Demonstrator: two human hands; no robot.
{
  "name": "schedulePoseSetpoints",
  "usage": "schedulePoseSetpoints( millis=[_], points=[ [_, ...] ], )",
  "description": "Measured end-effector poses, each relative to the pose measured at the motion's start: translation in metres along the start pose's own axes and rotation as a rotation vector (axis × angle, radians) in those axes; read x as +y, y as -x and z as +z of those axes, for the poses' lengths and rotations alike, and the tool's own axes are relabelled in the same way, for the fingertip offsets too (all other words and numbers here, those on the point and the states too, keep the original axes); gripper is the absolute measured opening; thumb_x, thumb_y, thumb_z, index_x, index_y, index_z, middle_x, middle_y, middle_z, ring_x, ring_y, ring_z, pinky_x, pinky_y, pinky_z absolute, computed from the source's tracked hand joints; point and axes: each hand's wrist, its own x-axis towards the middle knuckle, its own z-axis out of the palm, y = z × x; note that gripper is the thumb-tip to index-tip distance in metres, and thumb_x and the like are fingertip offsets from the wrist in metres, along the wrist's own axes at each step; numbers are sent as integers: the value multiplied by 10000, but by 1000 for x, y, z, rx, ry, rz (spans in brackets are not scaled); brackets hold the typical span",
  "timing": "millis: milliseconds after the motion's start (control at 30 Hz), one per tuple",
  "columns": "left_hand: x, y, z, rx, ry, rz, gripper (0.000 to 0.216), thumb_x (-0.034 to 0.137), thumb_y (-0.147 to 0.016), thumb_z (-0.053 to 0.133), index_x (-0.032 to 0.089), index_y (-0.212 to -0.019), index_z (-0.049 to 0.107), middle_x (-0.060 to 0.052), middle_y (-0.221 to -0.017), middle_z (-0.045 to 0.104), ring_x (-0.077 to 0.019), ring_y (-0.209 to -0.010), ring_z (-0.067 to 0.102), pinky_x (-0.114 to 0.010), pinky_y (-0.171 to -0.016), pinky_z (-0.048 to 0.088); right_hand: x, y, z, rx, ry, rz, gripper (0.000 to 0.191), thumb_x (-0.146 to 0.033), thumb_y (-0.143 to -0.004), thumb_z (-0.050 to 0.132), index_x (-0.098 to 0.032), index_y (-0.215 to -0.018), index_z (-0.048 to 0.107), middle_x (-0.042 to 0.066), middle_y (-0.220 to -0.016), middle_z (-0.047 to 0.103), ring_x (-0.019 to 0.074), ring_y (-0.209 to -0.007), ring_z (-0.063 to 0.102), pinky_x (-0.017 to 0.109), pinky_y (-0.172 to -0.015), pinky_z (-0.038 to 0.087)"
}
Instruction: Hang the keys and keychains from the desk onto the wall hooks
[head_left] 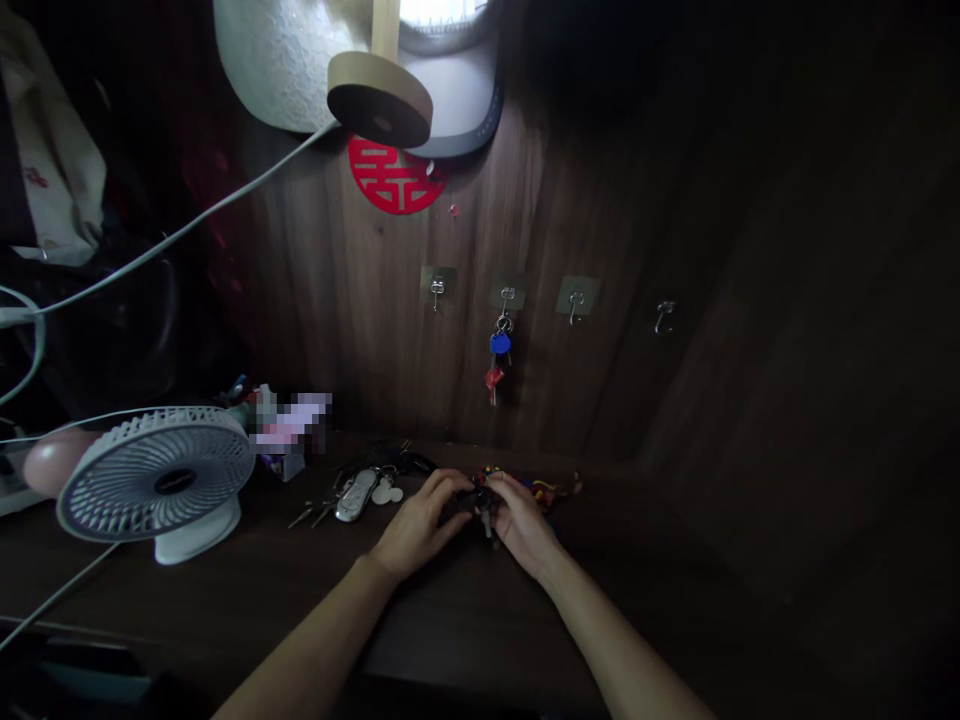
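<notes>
Both my hands meet over the dark wooden shelf, closed around one bunch of keys (485, 515). My left hand (420, 520) grips its dark part from the left, and my right hand (521, 525) pinches it from the right. A metal key hangs down between the fingers; the rest of the bunch is partly hidden. Just behind my right hand lies a red and yellow braided cord (551, 491). Left of my left hand rests another set of keys with a silver fob (357, 495) and a pale mouse-head-shaped tag (386, 491).
Several hooks line the wooden back panel; keys with a blue tag (500, 344) hang from one hook (507, 297). Empty hooks include one (576, 306) to the right. A white fan (161, 480) stands at left. A lamp base (379, 100) and white cable (202, 205) are above.
</notes>
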Motion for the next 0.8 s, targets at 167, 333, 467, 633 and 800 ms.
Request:
schedulePoseSetpoints(
  millis=[167, 333, 467, 633, 800],
  points=[
    [1, 0, -1, 42, -99, -1, 219, 292, -876, 492, 255, -1084, 552, -46, -1121, 559, -169, -1033, 557, -303, -896, 468, -1, 1, 2, 5, 34, -4, 236, -356, -599, 696, -213, -650, 516, -37, -615, 528, 119, -545, 512, 240, -486, 428],
    [-1, 1, -1, 142, -153, -40, 203, 325, -900, 442, 230, -1000, 591, -32, -969, 636, -160, -904, 608, -270, -809, 489, -1, 3, 4, -76, 110, 46, 255, -389, -629, 678, -204, -681, 511, -52, -582, 545, 104, -499, 525, 222, -481, 417],
    [-1, 0, -1, 189, -241, -123, 214, 353, -900, 432, 236, -975, 595, -24, -995, 646, -154, -838, 625, -242, -741, 480, 0, 2, 4, -91, 240, 59, 255, -413, -670, 637, -196, -699, 506, -46, -553, 564, 107, -491, 541, 193, -444, 351],
    [-4, 0, -1, 234, -309, -213, 216, 370, -903, 419, 243, -933, 591, -4, -885, 668, -145, -750, 627, -207, -643, 441, 0, 2, 2, -92, 576, -183, 240, -434, -750, 557, -204, -688, 523, -47, -581, 538, 126, -557, 528, 218, -493, 366],
    [-6, 1, -1, 225, -321, -229, 225, 387, -908, 398, 236, -904, 565, 0, -797, 670, -150, -703, 633, -211, -605, 420, -2, 6, 3, -95, 860, -450, 168, -360, -823, 494, -216, -750, 540, -21, -700, 574, 149, -681, 545, 255, -629, 420]
  ],
)
